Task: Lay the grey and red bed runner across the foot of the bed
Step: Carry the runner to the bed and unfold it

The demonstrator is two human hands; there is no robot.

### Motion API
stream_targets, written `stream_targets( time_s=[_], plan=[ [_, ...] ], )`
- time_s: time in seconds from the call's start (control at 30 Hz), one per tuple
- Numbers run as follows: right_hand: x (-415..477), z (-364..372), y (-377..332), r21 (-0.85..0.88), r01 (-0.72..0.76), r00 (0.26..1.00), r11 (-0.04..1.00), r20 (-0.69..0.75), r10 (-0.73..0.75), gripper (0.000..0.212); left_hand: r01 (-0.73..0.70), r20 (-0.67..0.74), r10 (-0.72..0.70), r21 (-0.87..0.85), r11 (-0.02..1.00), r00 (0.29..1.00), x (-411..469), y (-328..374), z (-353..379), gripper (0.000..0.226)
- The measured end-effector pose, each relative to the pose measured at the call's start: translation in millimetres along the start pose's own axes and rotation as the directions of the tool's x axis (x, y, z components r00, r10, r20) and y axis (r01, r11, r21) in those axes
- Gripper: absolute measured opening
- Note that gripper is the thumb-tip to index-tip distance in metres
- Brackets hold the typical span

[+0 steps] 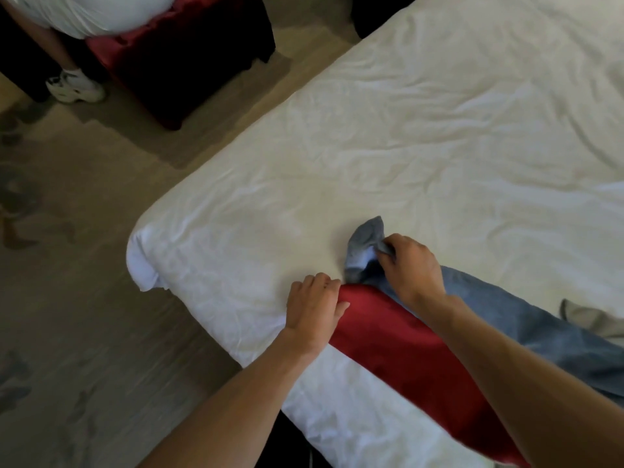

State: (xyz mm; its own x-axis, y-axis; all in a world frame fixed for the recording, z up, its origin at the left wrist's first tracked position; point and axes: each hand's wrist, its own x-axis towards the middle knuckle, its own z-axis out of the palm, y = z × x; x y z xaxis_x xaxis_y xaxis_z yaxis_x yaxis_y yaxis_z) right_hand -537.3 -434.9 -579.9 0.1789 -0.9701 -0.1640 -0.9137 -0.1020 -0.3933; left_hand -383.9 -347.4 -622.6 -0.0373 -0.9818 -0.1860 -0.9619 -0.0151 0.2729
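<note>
Right hand: pinching a bunched grey corner of the runner. Left hand: fingers curled over its red end. Runner lies along the white bed edge, trailing toward 4 o'clock; another person's shoe on the floor at 10 o'clock.

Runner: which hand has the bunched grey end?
The right hand pinches the bunched grey end; the left hand grips the red band, nearer the bed edge.
</note>
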Motion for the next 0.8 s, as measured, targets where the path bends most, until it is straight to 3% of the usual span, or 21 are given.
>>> stream_targets(
  time_s=[0.33, 0.63, 0.8],
  plan=[
    [7, -4, 16, 0.036, 0.064, 0.997, 0.997, -0.039, -0.063, 0.021, 0.071, 0.029, -0.074, 0.080, 0.994, 0.997, 9, 16, 2, 0.016],
    [55, -38, -6, 0.089, 0.076, 0.992, 0.993, -0.109, -0.066, 0.030, 0.085, -0.190, -0.070, 0.073, 0.994, 0.979, 29, -12, -40, 0.012],
    [79, -44, -29, 0.072, 0.093, 0.990, 0.993, -0.113, -0.084, 0.031, 0.099, -0.233, -0.079, 0.078, 0.992, 0.969, 42, -32, -68, 0.017]
  ],
)
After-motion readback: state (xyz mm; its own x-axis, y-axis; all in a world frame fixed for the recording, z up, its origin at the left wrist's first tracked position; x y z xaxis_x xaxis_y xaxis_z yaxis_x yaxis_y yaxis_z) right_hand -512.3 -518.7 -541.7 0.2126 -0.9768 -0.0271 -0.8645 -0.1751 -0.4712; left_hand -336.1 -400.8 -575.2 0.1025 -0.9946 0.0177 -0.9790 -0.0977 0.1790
